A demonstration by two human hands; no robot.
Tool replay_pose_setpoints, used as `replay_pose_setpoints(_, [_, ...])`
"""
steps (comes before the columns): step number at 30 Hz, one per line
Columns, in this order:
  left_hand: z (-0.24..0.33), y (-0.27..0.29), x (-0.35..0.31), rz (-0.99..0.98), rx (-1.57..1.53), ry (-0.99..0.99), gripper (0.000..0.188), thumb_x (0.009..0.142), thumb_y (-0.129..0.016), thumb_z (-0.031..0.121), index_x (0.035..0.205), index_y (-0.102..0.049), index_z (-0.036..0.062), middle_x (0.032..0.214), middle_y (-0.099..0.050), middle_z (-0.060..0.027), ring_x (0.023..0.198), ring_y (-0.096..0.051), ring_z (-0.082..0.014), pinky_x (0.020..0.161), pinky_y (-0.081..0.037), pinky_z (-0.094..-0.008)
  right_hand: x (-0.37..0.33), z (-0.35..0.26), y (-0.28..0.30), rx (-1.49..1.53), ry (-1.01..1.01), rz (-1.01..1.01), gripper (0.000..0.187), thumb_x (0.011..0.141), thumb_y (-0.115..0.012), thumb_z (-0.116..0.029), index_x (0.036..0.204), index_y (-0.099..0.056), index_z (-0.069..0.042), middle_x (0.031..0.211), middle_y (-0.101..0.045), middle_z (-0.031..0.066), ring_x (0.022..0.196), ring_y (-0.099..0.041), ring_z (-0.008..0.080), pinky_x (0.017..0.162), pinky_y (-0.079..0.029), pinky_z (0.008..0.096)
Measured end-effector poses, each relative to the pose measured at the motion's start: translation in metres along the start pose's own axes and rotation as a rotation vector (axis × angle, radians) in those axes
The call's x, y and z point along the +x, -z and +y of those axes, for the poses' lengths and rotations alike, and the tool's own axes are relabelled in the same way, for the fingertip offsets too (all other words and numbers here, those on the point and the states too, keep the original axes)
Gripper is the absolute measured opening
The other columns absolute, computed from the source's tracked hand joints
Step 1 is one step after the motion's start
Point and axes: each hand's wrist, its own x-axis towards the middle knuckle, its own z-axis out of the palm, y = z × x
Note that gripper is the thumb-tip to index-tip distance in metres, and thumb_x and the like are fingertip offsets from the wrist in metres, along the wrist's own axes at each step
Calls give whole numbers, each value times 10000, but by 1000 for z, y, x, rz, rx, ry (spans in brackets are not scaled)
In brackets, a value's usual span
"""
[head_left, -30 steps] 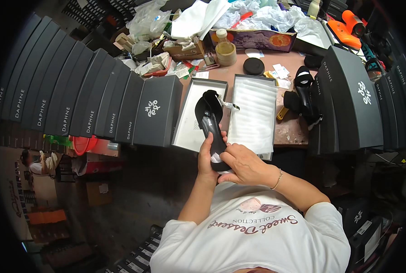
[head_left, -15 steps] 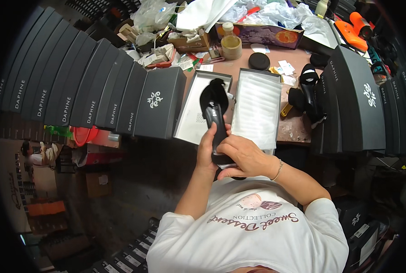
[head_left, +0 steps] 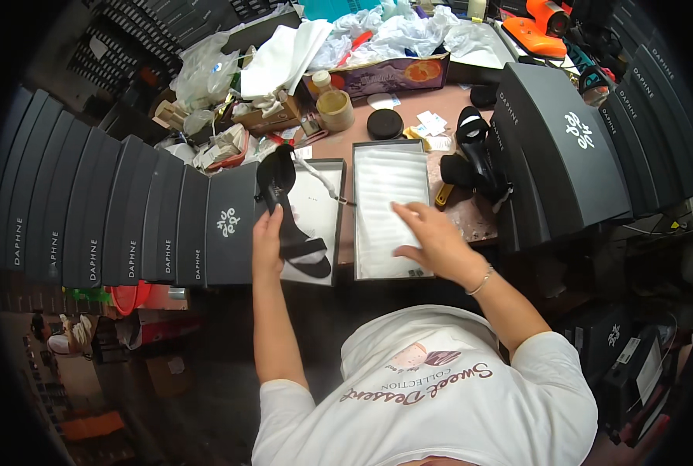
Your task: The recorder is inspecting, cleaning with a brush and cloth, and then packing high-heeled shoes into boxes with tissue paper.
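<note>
My left hand (head_left: pixel 266 239) is closed around the middle of a black high-heeled sandal (head_left: pixel 290 227), which it holds tilted over a dark-edged shoe box part with a pale inside (head_left: pixel 325 200). A wrapped whitish strap with a buckle (head_left: pixel 321 177) stretches from the sandal's heel end toward the right. To the right lies a second box part, lined with a white wrinkled sheet (head_left: pixel 390 185). Over its lower right side is my right hand (head_left: pixel 444 247), fingers and thumb apart, with nothing visible in it. Whether its fingertips touch the sheet, I cannot tell.
Dark shoe boxes (head_left: pixel 121 210) stand in a row at left; more boxes (head_left: pixel 548 147) stand at right. Beside those lies another black sandal (head_left: pixel 478 151). Behind are a jar (head_left: pixel 335 109), a round black lid (head_left: pixel 384 123), a yellow-handled tool (head_left: pixel 444 195) and a carton of crumpled paper (head_left: pixel 389 75).
My left hand has carried the sandal leftward, away from my body's middle. My right hand has let go of it and moved right, over the white-lined box part. The view has shifted.
</note>
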Motion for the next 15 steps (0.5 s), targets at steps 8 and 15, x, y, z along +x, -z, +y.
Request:
replay_pose_setpoints(8, [15, -132, -73, -704, 1140, -569, 851, 726, -757, 431, 1404, -399, 62, 1433, -380, -207, 1395, -238, -372, 1105, -150, -620, -28, 50, -30, -283, -214, -247, 530, 685, -791, -191, 1154, -571, -79, 944, -554, 161, 878, -583, 332, 732, -463, 455])
replay_pose_setpoints(15, [-24, -129, -52, -188, 499, -329, 81, 871, -601, 87, 922, -584, 27, 991, -606, -179, 959, -604, -331, 1024, -336, -528, -3, 36, -9, -161, 39, 209, 460, 705, -778, -191, 1099, -573, -73, 996, -577, 121, 962, -550, 312, 781, -406, 435])
